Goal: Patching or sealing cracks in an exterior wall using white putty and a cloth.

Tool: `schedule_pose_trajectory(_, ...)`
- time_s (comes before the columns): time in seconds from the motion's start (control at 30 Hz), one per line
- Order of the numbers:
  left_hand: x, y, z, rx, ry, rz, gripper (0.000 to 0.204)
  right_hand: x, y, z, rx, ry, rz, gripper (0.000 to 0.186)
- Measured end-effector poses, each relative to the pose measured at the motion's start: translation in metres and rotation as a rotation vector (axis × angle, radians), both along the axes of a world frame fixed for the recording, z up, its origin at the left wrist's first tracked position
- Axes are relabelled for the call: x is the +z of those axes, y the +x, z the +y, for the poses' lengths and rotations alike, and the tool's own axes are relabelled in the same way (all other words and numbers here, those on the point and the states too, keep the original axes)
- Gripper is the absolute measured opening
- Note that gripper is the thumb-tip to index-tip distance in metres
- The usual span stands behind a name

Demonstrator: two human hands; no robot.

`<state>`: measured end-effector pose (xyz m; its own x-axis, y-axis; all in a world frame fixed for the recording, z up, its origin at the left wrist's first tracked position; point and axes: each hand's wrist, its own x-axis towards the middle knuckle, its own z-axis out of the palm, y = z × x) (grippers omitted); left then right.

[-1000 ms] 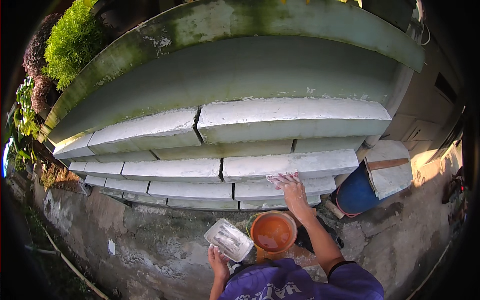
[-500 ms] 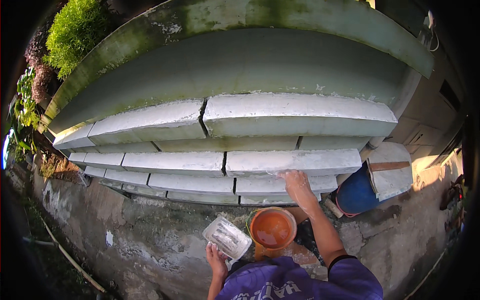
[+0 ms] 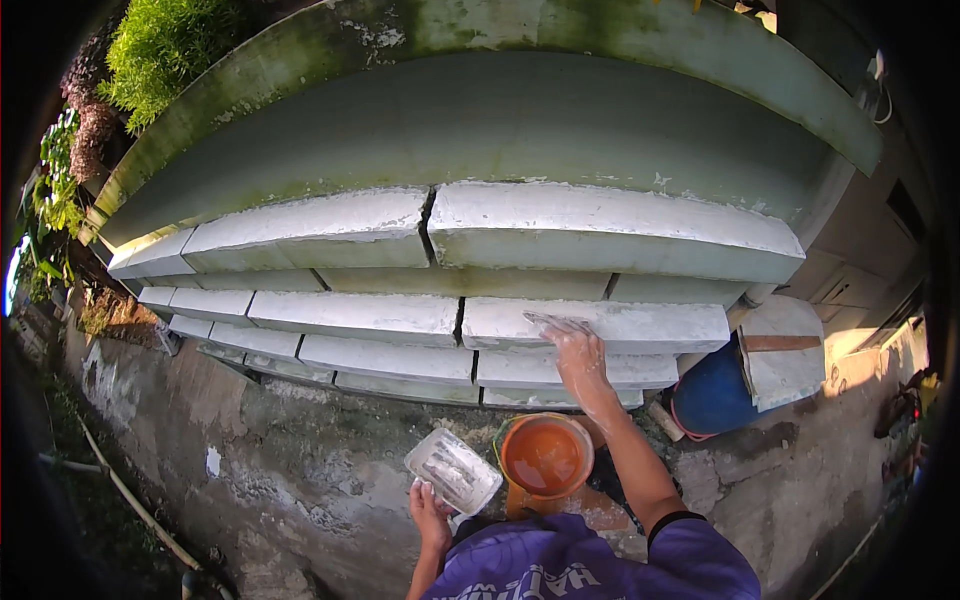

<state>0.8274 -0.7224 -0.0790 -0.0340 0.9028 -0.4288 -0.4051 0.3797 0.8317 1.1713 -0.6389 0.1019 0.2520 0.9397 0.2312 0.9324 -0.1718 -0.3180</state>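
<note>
My left hand (image 3: 430, 512) grips the edge of a shallow white rectangular tray (image 3: 484, 466) smeared inside with greyish-white paste. My right hand (image 3: 581, 360) reaches forward, its fingers closed round a thin, paste-coated scraper (image 3: 552, 321). The scraper lies against the top of a white-coated ledge (image 3: 655, 322), one of several stepped ledges on the wall. White smears mark my right hand and wrist. Between my two arms stands an orange bucket (image 3: 584, 443) with cloudy orange-looking liquid in it.
A higher white-topped ledge (image 3: 610, 210) runs above the one I touch, under a mossy curved wall edge (image 3: 480, 28). At right stands a blue barrel (image 3: 706, 385) beside a pale board (image 3: 785, 365). Stained concrete ground (image 3: 300, 470) lies below; a leafy plant (image 3: 165, 60) grows at upper left.
My right hand has moved left and up, from the ledge's front edge onto its top, bringing the scraper into view. My left hand and the tray have hardly moved.
</note>
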Motion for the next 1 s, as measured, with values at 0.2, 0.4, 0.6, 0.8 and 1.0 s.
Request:
schedule_pose_trajectory(0.2, 0.020, 0.008, 0.005, 0.009, -0.033, 0.005, 0.038, -0.043, -0.006, 0.022, 0.008, 0.078, -0.224, 0.026)
schedule_pose_trajectory(0.4, 0.015, -0.010, 0.004, 0.054, -0.045, -0.008, 0.035, -0.020, -0.043, -0.008, 0.122, 0.068, -0.064, 0.024)
schedule_pose_trajectory(0.6, 0.015, -0.015, 0.007, 0.006, -0.036, 0.012, 0.038, -0.036, -0.021, 0.032, -0.012, 0.256, -0.111, 0.023)
schedule_pose_trajectory(0.8, 0.017, -0.020, 0.015, 0.041, -0.031, -0.004, 0.041, -0.034, -0.062, -0.017, 0.187, 0.005, -0.038, 0.020)
schedule_pose_trajectory(1.0, 0.023, -0.015, 0.021, -0.035, -0.024, 0.006, 0.034, -0.032, -0.033, 0.016, 0.060, 0.374, -0.096, 0.027)
